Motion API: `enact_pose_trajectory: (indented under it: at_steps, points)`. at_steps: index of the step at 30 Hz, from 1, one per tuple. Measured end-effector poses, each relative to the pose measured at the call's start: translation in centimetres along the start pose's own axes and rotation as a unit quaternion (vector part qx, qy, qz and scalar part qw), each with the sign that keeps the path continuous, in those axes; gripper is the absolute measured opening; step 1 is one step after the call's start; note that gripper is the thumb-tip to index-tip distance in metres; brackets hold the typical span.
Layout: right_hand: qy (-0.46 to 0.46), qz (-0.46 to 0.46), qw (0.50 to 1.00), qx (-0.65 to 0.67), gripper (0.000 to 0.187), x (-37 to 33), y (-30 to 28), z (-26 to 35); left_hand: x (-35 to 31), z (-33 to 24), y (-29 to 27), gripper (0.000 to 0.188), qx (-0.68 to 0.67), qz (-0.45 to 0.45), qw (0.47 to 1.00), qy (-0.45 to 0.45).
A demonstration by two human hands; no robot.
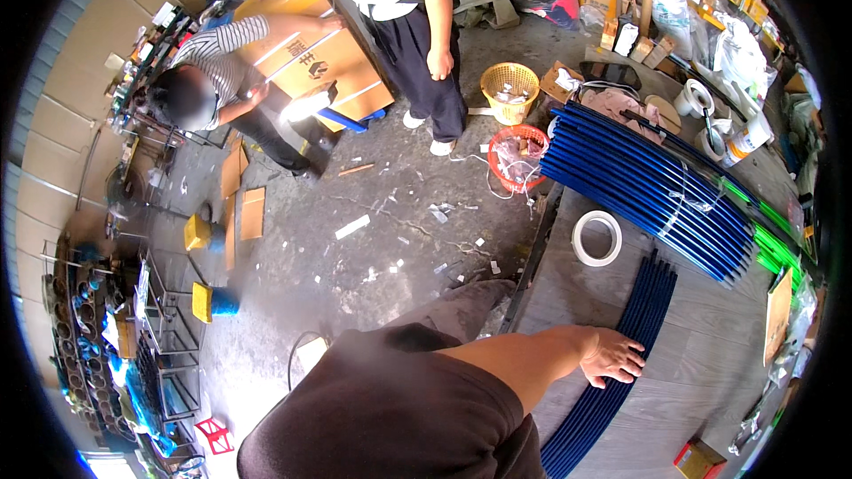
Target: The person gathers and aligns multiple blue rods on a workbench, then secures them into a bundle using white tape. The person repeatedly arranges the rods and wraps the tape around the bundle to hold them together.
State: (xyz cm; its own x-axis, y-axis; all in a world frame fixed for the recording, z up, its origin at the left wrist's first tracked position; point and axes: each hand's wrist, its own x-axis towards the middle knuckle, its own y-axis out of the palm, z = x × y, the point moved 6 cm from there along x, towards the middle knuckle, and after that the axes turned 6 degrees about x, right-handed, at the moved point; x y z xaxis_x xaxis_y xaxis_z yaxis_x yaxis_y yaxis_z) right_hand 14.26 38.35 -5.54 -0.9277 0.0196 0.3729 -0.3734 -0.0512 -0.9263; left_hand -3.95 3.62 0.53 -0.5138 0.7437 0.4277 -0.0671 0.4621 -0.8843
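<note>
My left hand (612, 357) lies palm down across a flat row of thin dark blue tubes (654, 288), its fingers spread and not wrapped round them. These tubes run side by side along a grey wood-grain table (701, 359) and pass out of the lower edge. Beyond the hand, a roll of white tape (597, 238) lies flat on the tabletop. A larger bundle of shiny blue tubes (639, 186), with clear wrapping around it, rests on the far part of the table. My right hand is out of view.
Two people (390, 0) (213, 62) handle a large cardboard box (324, 62) across the floor. Yellow (509, 93) and red (517, 158) baskets stand by the table's far end. Green tubes (777, 253) and a small box (699, 459) lie along the right side. Scraps litter the floor.
</note>
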Motion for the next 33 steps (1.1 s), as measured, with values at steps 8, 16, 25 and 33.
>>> enact_pose_trajectory:
  at_steps: [8, 16, 25, 33]
  points:
    - [0.001, -0.002, 1.000, -0.002, 0.042, 0.2, -0.4, -1.2, 0.1, 0.0, -0.1, 0.067, 0.001, 0.010, 1.000, 0.004]
    - [0.006, 0.000, 1.000, 0.000, 0.042, 0.0, -0.4, -1.6, 0.1, 0.1, -0.2, 0.067, 0.008, 0.014, 1.000, 0.003]
    - [0.010, 0.001, 1.000, -0.002, 0.042, 0.1, -0.7, -1.8, 0.1, 0.1, -0.2, 0.068, 0.013, 0.023, 1.000, 0.008]
    - [0.014, 0.002, 1.000, 0.000, 0.042, 0.1, -0.6, -1.7, 0.1, 0.1, -0.1, 0.068, 0.008, 0.037, 0.999, 0.000]
